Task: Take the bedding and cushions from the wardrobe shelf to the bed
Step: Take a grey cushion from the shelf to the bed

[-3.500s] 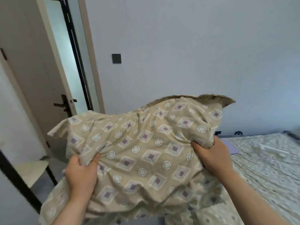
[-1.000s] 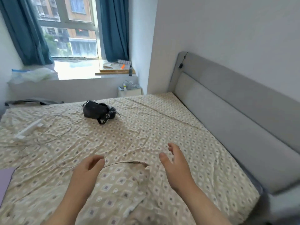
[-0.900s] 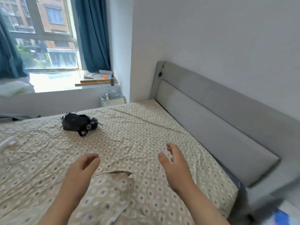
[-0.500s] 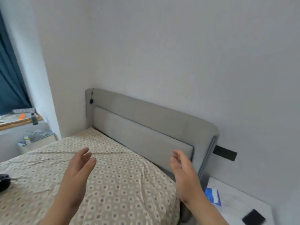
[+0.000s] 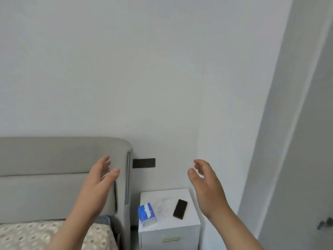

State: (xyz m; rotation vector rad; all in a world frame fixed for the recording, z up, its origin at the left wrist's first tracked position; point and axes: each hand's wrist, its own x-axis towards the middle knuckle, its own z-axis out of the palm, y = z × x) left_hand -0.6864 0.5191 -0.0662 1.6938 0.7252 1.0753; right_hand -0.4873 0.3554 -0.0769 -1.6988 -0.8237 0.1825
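The bed is showing only as a corner in the lower left of the frame, its beige patterned sheet lying flat up to the grey padded headboard that is filling the left side above it; no loose bedding or cushion is being carried in either hand. The left hand is hovering in front of the headboard's right end, palm turned inward, its fingers relaxed and slightly spread, gripping nothing, while its forearm is crossing over the sheet corner. The right hand is hanging at the same height right of centre, palm facing the left one, its fingers loosely curved and apart, also holding nothing. Between and below the two hands a white nightstand is standing just beside the headboard, with a thin brass pull on its front. On its tabletop a blue tissue pack is sitting near the left front edge and a black phone is lying flat to its right, the two apart. A dark wall plate is sitting on the plain pale wall just right of the headboard's top. Along the right edge a pale upright panel is rising, with a metal handle poking in at lower right.
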